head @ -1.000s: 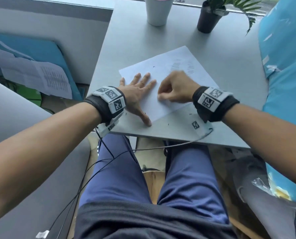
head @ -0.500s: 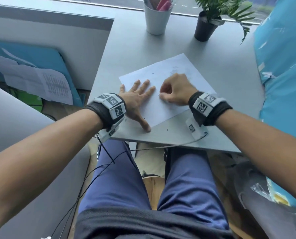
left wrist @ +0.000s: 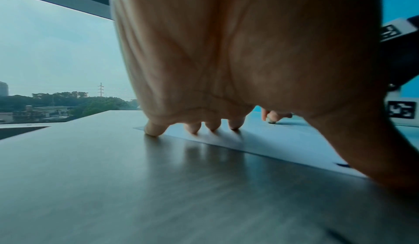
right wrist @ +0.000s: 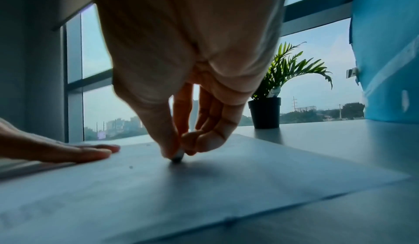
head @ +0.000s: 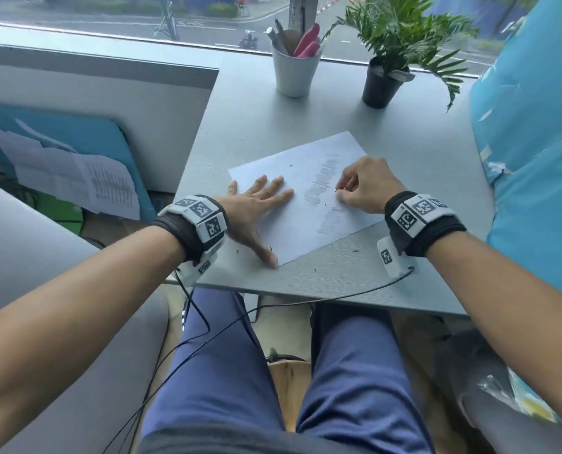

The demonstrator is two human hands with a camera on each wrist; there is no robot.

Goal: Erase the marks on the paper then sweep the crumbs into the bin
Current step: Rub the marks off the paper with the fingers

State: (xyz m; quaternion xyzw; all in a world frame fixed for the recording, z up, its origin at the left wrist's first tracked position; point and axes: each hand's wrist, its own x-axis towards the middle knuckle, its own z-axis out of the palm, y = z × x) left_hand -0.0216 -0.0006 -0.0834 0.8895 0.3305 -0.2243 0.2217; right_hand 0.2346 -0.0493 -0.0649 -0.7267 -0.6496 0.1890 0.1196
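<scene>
White sheet of paper (head: 309, 204) lies angled on the grey desk (head: 404, 132), grey pencil marks (head: 322, 188) smeared down its middle. Left hand (head: 256, 211) lies flat on the sheet's left part, fingers straight and spread. Right hand (head: 363, 186) pinches a small eraser (right wrist: 178, 155) between thumb and fingertips – tip pressed on the paper. Dark crumbs (head: 315, 271) dot the desk near the front edge.

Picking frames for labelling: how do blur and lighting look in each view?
Head view: evenly daylit, paper sharp. Left wrist view: left hand fills the frame, soft, and the desk shows sheen. Right wrist view: right hand backlit by the window, casting a soft shadow by the eraser.
</scene>
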